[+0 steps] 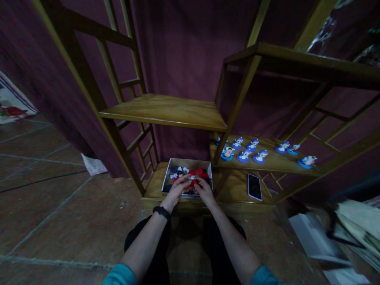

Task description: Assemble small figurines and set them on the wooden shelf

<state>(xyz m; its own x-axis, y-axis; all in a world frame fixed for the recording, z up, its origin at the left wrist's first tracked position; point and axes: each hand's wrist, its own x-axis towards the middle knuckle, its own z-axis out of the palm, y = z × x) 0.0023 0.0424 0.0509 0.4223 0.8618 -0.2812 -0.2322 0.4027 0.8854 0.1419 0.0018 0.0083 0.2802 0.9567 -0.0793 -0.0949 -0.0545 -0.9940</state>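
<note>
A small red figurine [192, 179] with a pale face is between my two hands, over an open cardboard box [166, 176]. My left hand [178, 188] has its fingers closed on the figurine's left side. From the other side my right hand [204, 190] pinches it with thumb and fingers. Several more figurines in red, white, blue and black lie in the box; a red one [202, 173] is just behind my right hand. My fingers hide part of the box's contents and the lower part of the held figurine.
The box stands on the bottom board of a wooden shelf unit [163, 111]. To the right, several purple and blue figurines [244, 155] stand on a higher board. A phone [254, 187] lies below them. Papers and a white box [317, 237] are on the floor at right.
</note>
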